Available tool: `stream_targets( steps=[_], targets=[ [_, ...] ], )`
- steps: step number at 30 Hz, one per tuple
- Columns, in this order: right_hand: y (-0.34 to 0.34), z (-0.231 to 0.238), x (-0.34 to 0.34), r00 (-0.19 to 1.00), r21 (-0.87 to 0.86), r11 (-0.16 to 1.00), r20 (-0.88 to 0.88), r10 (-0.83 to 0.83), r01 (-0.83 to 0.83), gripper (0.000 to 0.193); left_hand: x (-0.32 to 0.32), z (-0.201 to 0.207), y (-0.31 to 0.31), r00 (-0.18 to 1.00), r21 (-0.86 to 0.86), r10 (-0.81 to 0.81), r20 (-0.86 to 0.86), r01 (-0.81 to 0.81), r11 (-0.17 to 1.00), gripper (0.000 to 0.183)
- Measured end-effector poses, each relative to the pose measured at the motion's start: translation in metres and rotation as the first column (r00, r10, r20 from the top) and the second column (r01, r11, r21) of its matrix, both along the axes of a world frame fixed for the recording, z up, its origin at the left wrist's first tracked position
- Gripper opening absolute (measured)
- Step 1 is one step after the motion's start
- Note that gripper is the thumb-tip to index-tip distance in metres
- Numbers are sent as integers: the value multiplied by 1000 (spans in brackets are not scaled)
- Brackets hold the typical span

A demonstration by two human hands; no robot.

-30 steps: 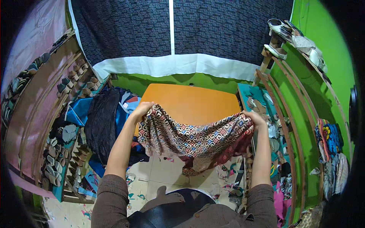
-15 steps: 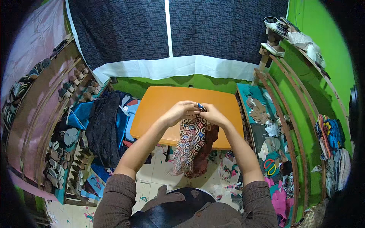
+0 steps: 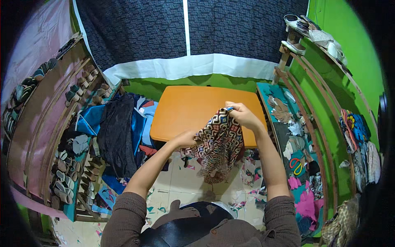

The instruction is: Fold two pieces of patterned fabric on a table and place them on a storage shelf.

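Note:
A patterned cloth (image 3: 218,142) in black, cream, red and blue hangs between my hands, over the near edge of the orange table (image 3: 189,107). My right hand (image 3: 243,115) is closed on its upper corner, where a bit of blue shows at the fingers. Lower down, my left hand (image 3: 187,140) grips the cloth's left side, its fingertips partly hidden by the folds. The cloth's lower end dangles above the tiled floor (image 3: 181,185).
Dark and bright blue fabrics (image 3: 119,131) are heaped left of the table, beside a rack of shoes (image 3: 63,185). On the right shelf lie fabric scraps (image 3: 294,144) and red-and-yellow-handled scissors (image 3: 296,166). Wooden rails (image 3: 317,144) run along the green wall. Scraps litter the floor.
My hands, close together before, are now apart: the right has moved up and right, the left down and left. The cloth's upper part is spread between them.

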State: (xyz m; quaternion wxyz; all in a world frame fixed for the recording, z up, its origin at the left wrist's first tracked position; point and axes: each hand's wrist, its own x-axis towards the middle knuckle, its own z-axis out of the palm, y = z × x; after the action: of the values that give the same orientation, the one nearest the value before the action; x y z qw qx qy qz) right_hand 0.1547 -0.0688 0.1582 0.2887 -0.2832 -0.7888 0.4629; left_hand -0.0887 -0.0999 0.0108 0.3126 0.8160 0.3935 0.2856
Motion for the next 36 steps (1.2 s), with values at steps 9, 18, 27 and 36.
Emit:
stream_targets(
  steps=[9, 18, 27, 36],
  targets=[
    [-39, -62, 12, 899, 406, 841, 94, -428, 358, 30, -111, 69, -36, 856, 344, 516, -34, -475, 810, 36],
    [-64, -164, -6, 633, 417, 699, 308, -710, 581, 21, -86, 141, -71, 887, 772, 460, -45, -261, 579, 39],
    [-11, -145, 11, 775, 234, 740, -165, -610, 631, 33, -102, 151, -25, 821, 745, 571, 14, -389, 541, 36],
    [110, -82, 102, 503, 803, 573, 433, -748, 161, 28, -99, 95, 84, 821, 775, 512, -252, -146, 615, 25]
  ],
)
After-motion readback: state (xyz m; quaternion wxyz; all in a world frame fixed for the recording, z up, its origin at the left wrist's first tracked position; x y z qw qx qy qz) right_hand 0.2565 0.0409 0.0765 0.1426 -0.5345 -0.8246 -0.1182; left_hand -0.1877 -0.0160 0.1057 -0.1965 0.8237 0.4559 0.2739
